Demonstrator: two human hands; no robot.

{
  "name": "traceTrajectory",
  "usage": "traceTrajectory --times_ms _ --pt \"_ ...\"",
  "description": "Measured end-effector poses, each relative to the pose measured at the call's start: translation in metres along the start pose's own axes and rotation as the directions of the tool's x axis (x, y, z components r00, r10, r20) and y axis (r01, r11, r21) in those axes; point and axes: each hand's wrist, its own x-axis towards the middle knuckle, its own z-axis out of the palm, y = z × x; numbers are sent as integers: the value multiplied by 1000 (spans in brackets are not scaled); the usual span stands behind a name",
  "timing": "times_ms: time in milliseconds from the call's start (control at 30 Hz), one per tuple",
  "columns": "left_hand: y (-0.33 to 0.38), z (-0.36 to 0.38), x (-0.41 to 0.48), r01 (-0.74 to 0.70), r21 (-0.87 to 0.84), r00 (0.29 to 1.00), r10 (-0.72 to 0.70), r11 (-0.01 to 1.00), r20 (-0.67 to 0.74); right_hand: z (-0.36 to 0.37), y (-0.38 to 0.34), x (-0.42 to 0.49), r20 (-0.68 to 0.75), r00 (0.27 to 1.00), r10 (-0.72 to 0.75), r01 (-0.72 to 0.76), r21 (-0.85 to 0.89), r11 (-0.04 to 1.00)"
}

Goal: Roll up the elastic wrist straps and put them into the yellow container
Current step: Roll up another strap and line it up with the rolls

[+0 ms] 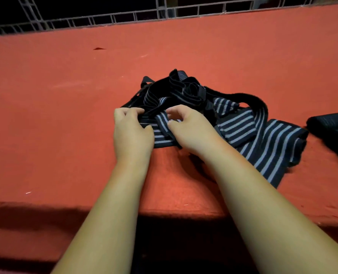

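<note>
Forearms: two bare arms cross the near edge of the worktop and reach to its middle.
Worktop: covered with red cloth, which hangs over the near edge.
Left hand: the grip is clenched on the striped strap, with the fingers curled over its far fold and the thumb on its top.
Right hand: just beside the left one, and its grip also grasps the same strap, the curled fingers and the thumb pinching its cloth.
Striped strap: dark blue with pale lines, lying flat under both hands at the near side of the pile.
Pile of straps: a tangled heap in the middle of the worktop, touching the held strap.
Long strap: it spreads flat from the pile toward the near right corner.
Dark rolls: two blurred rolled things at the right edge, apart from the pile.
Metal grid: it stands behind the far edge.
</note>
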Motion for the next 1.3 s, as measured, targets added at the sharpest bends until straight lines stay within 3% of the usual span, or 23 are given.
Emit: traceTrajectory --times_ms 133,333,533,733,900,1000,1133,1300 --pt "-7 -6 8 -7 45 1000 6 999 19 14 3 4 65 998 4 2 -87 996" --pt "-13 -10 21 -49 52 997 46 997 58 27 13 12 53 998 29 -17 -207 978" --pt "-13 -8 26 -73 79 992 64 994 105 32 19 13 56 998 21 -11 -178 984" --pt "-14 -8 27 -38 -80 985 50 996 165 24 13 14 -32 998 47 -48 -37 998" --pt "-16 -11 28 33 -225 982 11 974 189 19 12 11 -5 1000 -9 8 -34 999" --pt "-18 -11 28 119 -384 978 -41 916 206 22 12 11 32 999 -26 28 -66 997" --pt "-13 -16 26 245 -603 962 -112 759 250 28 12 11 41 998 -42 45 -80 996" --pt "-6 -20 25 297 -744 949 -102 599 297 22 6 6 45 998 -34 37 -86 996"
